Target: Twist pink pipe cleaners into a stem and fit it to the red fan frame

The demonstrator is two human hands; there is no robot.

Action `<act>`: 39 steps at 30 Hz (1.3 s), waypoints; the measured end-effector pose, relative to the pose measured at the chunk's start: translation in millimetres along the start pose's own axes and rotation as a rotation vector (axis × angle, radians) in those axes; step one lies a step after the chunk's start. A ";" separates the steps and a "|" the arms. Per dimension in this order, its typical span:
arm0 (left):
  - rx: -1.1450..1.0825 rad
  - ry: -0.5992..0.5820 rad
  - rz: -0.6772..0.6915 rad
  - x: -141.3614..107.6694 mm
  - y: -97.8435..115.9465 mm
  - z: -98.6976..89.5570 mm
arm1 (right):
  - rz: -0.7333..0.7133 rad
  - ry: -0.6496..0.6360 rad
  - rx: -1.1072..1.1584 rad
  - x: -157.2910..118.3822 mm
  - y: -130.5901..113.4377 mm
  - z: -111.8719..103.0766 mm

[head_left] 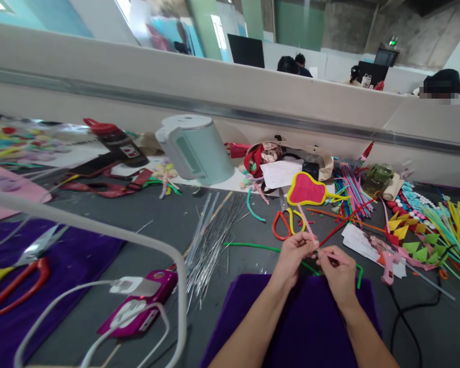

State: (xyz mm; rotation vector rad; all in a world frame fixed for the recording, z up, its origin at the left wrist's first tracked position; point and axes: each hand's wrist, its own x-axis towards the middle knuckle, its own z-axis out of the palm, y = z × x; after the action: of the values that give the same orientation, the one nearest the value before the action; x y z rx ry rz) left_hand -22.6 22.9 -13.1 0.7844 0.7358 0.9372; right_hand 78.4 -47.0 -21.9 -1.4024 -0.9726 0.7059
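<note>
My left hand is closed in a pinch on a pink pipe cleaner, whose end sticks up above the fingers. Close beside it, my right hand pinches a pink length too, and the fingertips of both hands nearly meet. Whether it is one bent piece or two, I cannot tell. Both hands are held over a purple cloth. A green pipe cleaner runs behind the hands. Just beyond them lie red-and-yellow-handled scissors and a pink fan-like piece with a yellow edge.
Thin metal wires lie left of the hands. A pink glue gun with a black cord sits to the right. Farther back are a pale kettle, a bottle and bundled pipe cleaners. A white frame crosses the left foreground.
</note>
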 end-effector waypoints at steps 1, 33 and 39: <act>-0.004 -0.032 -0.014 -0.3 0.9 0.1 | 0.115 -0.021 0.138 1.6 0.6 0.8; 0.067 0.006 0.089 -2.4 6.9 2.8 | 0.305 -0.075 0.461 4.0 -2.5 2.5; 0.065 0.063 0.073 -2.3 6.7 3.7 | -0.188 0.014 -0.181 -4.5 -3.1 -2.9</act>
State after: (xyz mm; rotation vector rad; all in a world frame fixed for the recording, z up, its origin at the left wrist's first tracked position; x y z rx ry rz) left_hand -23.3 22.4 -5.2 0.8466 0.8004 1.0116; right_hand 78.5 -52.6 -19.1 -1.4475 -1.1632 0.4768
